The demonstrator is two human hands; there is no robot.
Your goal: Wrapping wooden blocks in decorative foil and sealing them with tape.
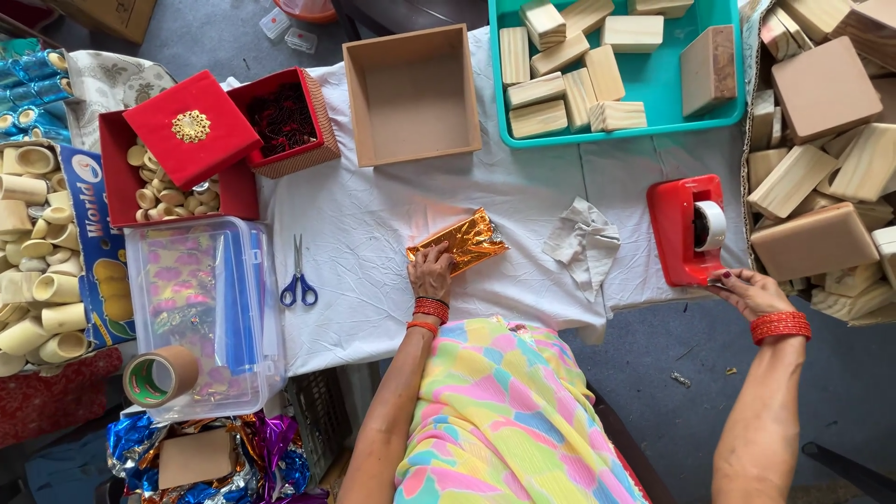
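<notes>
Hands [430,272] beside teal tray [719,119] of wooden blocks [565,79]

Packages around the hands

Gold foil packet [459,245] under left hand [429,273]; red boxes [177,177] far left of it; blue-yellow carton [98,252] beyond.

Foil-wrapped block [462,245]: flat, rectangular, covered in shiny, crinkled orange-gold foil. Lay tilted on white cloth near table centre, lower-left end pinned under left hand [430,273].

Tape dispenser [689,230]: red, desk type, white tape roll mounted upright. Stood at table's right edge, right hand [752,291] touching its near end.
</notes>
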